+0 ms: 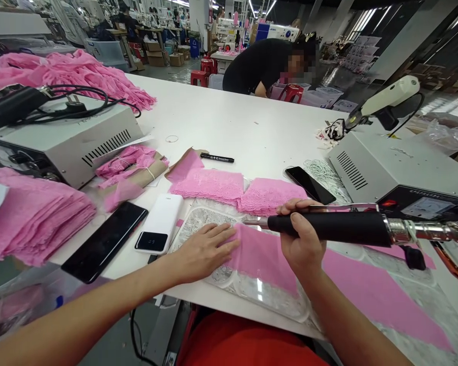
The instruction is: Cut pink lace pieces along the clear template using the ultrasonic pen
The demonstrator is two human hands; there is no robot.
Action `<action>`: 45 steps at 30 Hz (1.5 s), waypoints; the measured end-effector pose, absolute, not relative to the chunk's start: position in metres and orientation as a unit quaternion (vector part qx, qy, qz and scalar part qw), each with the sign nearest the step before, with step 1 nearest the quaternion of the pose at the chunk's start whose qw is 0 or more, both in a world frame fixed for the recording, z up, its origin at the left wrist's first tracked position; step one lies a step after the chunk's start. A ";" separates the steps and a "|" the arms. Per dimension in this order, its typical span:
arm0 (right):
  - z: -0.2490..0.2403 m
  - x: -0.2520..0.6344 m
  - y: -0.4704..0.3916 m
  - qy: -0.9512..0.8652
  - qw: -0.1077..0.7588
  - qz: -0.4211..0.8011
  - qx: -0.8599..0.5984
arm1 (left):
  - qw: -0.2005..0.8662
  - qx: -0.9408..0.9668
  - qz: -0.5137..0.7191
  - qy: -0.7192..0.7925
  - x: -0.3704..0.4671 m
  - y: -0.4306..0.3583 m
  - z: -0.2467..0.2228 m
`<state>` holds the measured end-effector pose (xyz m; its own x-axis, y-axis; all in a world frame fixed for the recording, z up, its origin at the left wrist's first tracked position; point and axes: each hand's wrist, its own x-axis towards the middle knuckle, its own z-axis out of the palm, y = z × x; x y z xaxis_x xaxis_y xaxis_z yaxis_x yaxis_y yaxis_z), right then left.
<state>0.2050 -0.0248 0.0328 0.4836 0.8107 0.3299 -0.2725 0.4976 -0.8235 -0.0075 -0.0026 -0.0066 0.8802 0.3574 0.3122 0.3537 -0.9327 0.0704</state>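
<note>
My left hand lies flat with fingers stretched out, its fingertips on the left edge of a pink fabric piece. That piece rests on a clear plastic board. My right hand is wrapped round the thick black handle of a corded handheld welding tool, held level. Its thin metal tip points left, close to the fabric's upper left edge and my left fingertips; whether it touches cannot be made out. Just beyond are two stacks of pink lace pieces, one left and one right.
A grey power box stands right and another left. Around the board lie a black phone, a larger phone, a white power bank and a marker. Pink fabric piles sit left. A person in black bends beyond the table.
</note>
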 end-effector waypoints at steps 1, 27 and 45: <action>0.032 0.203 -0.024 -0.375 0.780 0.347 -0.361 | 0.006 0.969 0.162 0.185 -0.007 -0.003 -0.007; 0.035 0.206 -0.023 -0.368 0.781 0.340 -0.374 | -0.002 0.969 0.161 0.186 -0.011 -0.002 -0.007; 0.033 0.274 -0.070 -0.320 0.798 0.272 -0.432 | -0.093 0.976 0.135 0.145 -0.001 0.012 -0.009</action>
<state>0.2739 -0.0696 0.0332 0.6478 0.7103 0.2753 -0.1572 0.4783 -0.8640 -0.0009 0.0124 -0.0091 0.9214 0.2583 0.2904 0.3084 -0.9406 -0.1418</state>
